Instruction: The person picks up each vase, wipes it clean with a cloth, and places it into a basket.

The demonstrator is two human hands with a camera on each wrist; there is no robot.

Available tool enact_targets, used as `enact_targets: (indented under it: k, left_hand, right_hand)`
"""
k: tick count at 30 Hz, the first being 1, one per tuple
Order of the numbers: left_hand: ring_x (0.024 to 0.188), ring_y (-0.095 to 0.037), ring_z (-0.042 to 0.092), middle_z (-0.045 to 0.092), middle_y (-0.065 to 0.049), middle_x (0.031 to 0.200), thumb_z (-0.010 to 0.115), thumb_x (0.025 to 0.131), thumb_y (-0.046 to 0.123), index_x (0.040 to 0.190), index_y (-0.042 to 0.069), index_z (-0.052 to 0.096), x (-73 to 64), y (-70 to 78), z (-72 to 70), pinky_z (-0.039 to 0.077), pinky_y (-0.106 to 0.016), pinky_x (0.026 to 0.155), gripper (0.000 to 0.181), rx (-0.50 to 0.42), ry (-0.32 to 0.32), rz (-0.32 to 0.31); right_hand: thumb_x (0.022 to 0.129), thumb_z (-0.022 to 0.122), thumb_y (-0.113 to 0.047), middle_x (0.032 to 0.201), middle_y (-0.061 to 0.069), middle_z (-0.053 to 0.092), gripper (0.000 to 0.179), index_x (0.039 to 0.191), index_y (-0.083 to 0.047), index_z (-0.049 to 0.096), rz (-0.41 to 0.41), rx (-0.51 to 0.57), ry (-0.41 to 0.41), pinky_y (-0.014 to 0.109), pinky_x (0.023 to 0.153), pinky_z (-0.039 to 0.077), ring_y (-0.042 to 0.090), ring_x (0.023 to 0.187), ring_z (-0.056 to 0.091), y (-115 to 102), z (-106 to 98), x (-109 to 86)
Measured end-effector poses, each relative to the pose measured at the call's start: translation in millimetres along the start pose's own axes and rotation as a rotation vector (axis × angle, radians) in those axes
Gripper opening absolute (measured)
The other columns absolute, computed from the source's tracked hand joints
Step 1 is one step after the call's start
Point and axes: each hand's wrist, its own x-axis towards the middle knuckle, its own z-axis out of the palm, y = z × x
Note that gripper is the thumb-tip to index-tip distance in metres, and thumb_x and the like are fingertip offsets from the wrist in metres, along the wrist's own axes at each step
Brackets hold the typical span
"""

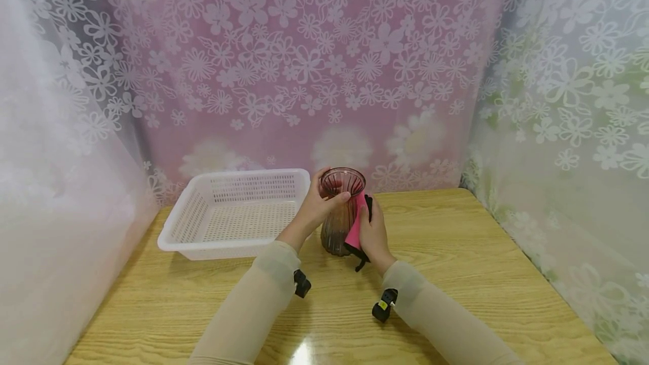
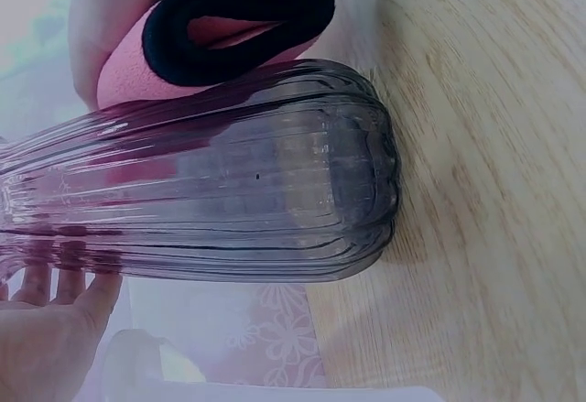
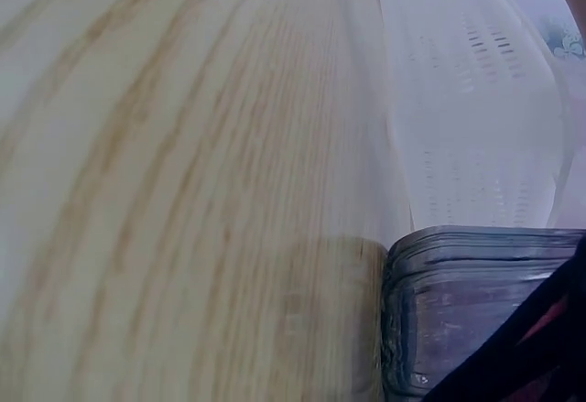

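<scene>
A ribbed glass vase [image 1: 337,230], pinkish at the top and smoky grey towards its base, stands upright at the table. My left hand [image 1: 319,199] grips it just below the flared rim, thumb across the near side and fingers round the left. In my right hand [image 1: 374,235] is a folded pink cloth [image 1: 356,224] with black edging, held against the vase's right side. A black strip dangles from the cloth's lower end. The left wrist view shows the cloth's black-edged fold [image 2: 169,45] lying along the glass [image 2: 247,182]. In the right wrist view, the vase base [image 3: 458,320] meets the wood.
A white perforated plastic basket [image 1: 218,249] sits left of the vase, close to my left forearm. The wood-grain table [image 1: 446,275] extends to the right and front. Flower-patterned curtains [image 1: 314,72] enclose the back and both sides.
</scene>
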Motion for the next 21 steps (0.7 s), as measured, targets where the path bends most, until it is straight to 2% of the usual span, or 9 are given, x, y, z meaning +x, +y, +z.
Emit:
enact_targets:
  k: [5,9,12,17,21]
  left_hand:
    - [0.135,-0.027,0.048,0.051,-0.016,0.143,0.073,0.093,0.027,0.159,0.023,0.017,-0.8,-0.9,0.4,0.038,-0.047,0.111,0.087,0.009,0.016,-0.001]
    - [0.132,-0.026,0.050,0.053,-0.015,0.141,0.073,0.093,0.027,0.159,0.021,0.017,-0.4,-1.7,0.6,0.040,-0.046,0.110,0.087,0.007,0.022,0.002]
    - [0.132,-0.025,0.050,0.054,-0.015,0.140,0.074,0.092,0.029,0.160,0.020,0.016,-0.5,-1.8,0.3,0.040,-0.045,0.109,0.089,0.006,0.021,0.001]
    - [0.132,-0.026,0.050,0.052,-0.015,0.142,0.076,0.089,0.039,0.160,0.020,0.015,-1.6,-1.4,-0.3,0.041,-0.046,0.108,0.096,-0.002,0.013,0.002]
    - [0.131,-0.027,0.051,0.051,-0.017,0.143,0.077,0.087,0.043,0.160,0.022,0.016,-2.3,-1.1,-0.5,0.042,-0.048,0.107,0.098,-0.010,0.005,0.000]
  right_hand:
    - [0.110,0.032,-0.039,0.130,0.018,0.049,0.050,0.152,-0.012,0.036,0.038,-0.010,-0.034,0.048,0.093,0.044,0.031,0.106,0.052,4,-2,3.5]
    - [0.110,0.032,-0.038,0.120,0.019,0.050,0.048,0.146,-0.008,0.040,0.108,-0.023,-0.077,0.046,0.090,0.041,0.032,0.102,0.050,6,-5,6.6]
    - [0.110,0.031,-0.040,0.130,0.019,0.049,0.052,0.150,-0.007,0.036,0.160,-0.051,-0.114,0.049,0.098,0.040,0.033,0.113,0.050,7,-7,8.5]
    - [0.110,0.030,-0.041,0.146,0.025,0.043,0.057,0.153,-0.004,0.031,0.197,-0.097,-0.168,0.056,0.110,0.033,0.038,0.130,0.045,9,-11,11.7]
    - [0.111,0.028,-0.040,0.149,0.027,0.040,0.057,0.151,0.000,0.031,0.229,-0.131,-0.213,0.056,0.113,0.029,0.041,0.136,0.040,9,-14,13.3]
